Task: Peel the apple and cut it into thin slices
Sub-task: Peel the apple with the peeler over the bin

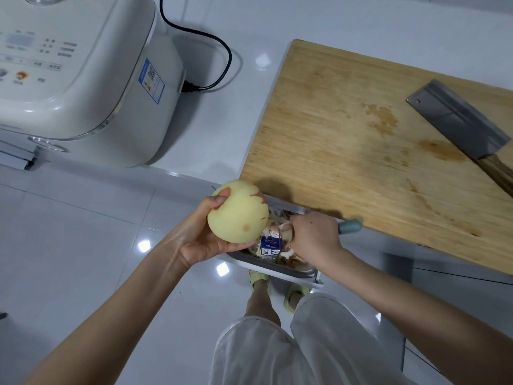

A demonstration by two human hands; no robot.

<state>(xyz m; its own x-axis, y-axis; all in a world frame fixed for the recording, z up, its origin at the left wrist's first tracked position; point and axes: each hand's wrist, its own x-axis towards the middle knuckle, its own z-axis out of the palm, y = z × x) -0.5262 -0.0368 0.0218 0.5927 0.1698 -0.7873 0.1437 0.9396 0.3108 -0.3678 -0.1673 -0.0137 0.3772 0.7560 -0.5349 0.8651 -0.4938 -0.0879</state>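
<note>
Head view: round, pale-yellow apple (238, 211) nearly bare, held out over the bin

Left hand (200, 240) has the apple cupped from below and behind. The thumb is up on the top and the fingers are wrapped under it, a firm hold. Almost all the skin is off. Just a jagged patch of red peel clings to the far right side, and there's a small brown spot on the flesh facing us.

Right hand (313, 240) sits just beside the fruit, fingers curled tight round a peeler with a blue-grey handle (351, 227). Only the butt of that handle pokes out past the hand, and the blade end is hidden. Both hands hover off the counter edge, above a grey-rimmed rectangular waste bin (274, 269) with peelings and a blue-labelled wrapper in it.

Up on the white countertop (222, 120) lies a large wooden cutting board (347, 134), stained in spots. A steel cleaver with a wooden handle (458, 120) rests flat on its right side. To the left stands a white rice cooker (77, 65), with its black power cord (222, 48) looping behind.
</note>
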